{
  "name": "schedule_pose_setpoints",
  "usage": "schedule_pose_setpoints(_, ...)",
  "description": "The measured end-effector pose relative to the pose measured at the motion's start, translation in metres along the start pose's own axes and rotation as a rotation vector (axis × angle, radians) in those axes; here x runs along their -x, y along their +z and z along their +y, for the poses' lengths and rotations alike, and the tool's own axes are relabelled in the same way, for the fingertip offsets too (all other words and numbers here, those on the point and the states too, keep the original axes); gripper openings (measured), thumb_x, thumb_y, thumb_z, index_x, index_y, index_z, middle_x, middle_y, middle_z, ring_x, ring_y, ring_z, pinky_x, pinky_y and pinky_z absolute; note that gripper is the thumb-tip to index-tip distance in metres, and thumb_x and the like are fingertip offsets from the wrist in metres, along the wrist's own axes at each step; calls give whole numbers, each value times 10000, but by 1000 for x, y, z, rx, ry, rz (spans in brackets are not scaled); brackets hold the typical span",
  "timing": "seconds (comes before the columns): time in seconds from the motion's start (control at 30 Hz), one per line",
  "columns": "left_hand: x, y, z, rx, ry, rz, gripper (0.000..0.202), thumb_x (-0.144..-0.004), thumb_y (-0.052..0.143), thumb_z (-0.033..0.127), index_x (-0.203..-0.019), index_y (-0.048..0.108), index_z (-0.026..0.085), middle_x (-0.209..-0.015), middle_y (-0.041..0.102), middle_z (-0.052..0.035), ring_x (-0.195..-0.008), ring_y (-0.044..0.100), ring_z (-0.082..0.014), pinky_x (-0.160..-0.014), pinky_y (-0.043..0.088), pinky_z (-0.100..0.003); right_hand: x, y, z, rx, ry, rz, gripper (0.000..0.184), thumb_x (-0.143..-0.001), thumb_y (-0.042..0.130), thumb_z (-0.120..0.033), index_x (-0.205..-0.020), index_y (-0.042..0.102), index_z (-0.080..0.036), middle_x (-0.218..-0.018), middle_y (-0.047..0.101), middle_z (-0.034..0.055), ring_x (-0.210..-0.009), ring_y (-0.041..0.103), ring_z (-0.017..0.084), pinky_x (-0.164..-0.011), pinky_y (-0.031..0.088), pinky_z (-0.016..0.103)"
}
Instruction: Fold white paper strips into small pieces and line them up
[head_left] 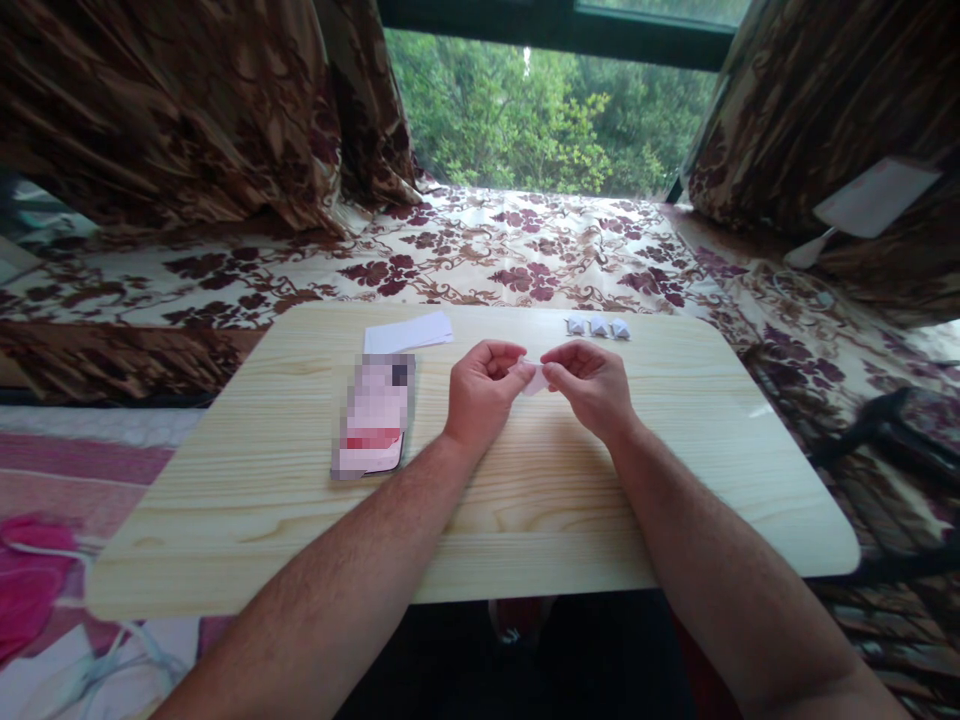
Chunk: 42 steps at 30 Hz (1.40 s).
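Both my hands meet over the middle of a light wooden table (675, 480). My left hand (480, 392) and my right hand (594, 385) are curled, and their fingertips pinch a small white piece of folded paper (534, 378) between them. The paper is mostly hidden by my fingers. Three small folded white paper shapes (598, 326) lie in a row near the table's far edge, just beyond my right hand. A stack of white paper strips (409, 333) lies at the far edge, to the left of my left hand.
A phone (373, 415) lies flat on the table left of my left hand. Beyond the table a floral cloth (487, 250) covers a ledge under a window, with brown curtains on both sides. A pink cloth (26, 575) and a white cable lie at lower left.
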<state>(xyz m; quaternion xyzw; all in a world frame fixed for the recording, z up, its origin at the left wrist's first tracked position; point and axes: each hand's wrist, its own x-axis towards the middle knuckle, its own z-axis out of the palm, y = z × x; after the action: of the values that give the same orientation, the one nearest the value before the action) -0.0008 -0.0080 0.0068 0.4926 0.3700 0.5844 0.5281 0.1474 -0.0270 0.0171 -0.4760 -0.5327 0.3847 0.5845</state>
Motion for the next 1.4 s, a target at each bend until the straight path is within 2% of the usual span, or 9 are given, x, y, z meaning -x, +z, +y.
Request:
schedule_pose_setpoints(0.3,0,0,1,-3,9,3,256,-665,823,255,-864,686,170,-713,679,6,-605,615,-110,-564,483,-225,1,1,0,-24,-25,-10,146,-711,777,-290,-786,699,-192,-667,678,-8,-583,591,118,-564,484,272)
schedule_pose_setpoints(0.43,-1,-1,0,15,16,24,264,-662,827,245,-871,683,174,-724,690,5,-612,619,-112,-582,491,-231,-1,1,-2,-74,9,-36,329,-676,805,-303,-961,692,-184,-673,657,-24,-597,585,113,-562,471,261)
schedule_pose_setpoints(0.53,-2,-1,0,17,24,36,265,-665,825,239,-878,681,174,-730,692,6,-618,621,-111,-587,493,-227,-2,-1,-3,-86,62,-58,400,-651,831,-329,-986,686,-166,-670,652,-21,-591,577,112,-542,451,253)
schedule_pose_setpoints(0.8,-2,0,-1,30,24,37,295,-658,833,246,-893,674,168,-742,690,9,-636,626,-105,-605,497,-218,-2,-5,1,-49,113,-107,317,-686,827,-424,-704,656,-158,-585,630,-8,-538,548,107,-530,429,249)
schedule_pose_setpoints(1.17,0,0,1,31,-3,24,332,-666,840,297,-918,666,169,-718,709,1,-621,660,-129,-602,509,-238,0,0,-5,-62,39,-48,258,-718,801,-393,-772,709,-158,-629,654,3,-534,536,99,-505,414,243)
schedule_pose_setpoints(1.4,0,0,1,74,-31,-3,350,-663,850,310,-924,667,164,-727,725,-11,-626,678,-146,-616,524,-257,-1,-3,1,-67,29,-54,217,-771,768,-367,-783,726,-154,-634,668,12,-544,569,106,-513,439,242)
